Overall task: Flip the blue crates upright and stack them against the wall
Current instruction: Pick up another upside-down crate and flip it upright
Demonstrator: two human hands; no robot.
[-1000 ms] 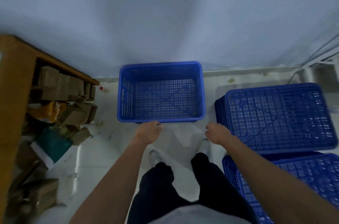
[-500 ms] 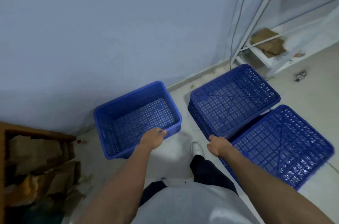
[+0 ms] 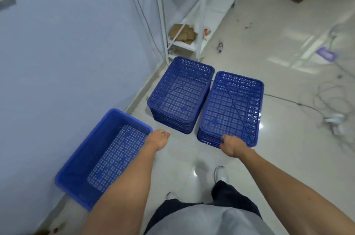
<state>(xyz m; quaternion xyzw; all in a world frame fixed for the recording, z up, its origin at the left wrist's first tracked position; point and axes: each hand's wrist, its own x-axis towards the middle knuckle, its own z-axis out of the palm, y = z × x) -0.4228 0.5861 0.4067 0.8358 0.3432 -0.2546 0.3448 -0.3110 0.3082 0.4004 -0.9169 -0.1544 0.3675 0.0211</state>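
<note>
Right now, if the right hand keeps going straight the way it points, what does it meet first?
The near edge of the upside-down crate; the right hand looks at or just short of it, though contact is unclear.

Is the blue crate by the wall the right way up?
Yes, upright: the crate by the wall shows its open, empty inside.

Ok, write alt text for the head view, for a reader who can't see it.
Head view, looking down: a person's right hand touches the near edge of an upside-down blue crate, beside a second upside-down crate. The left hand hangs by the rim of an upright blue crate against the wall.
</note>
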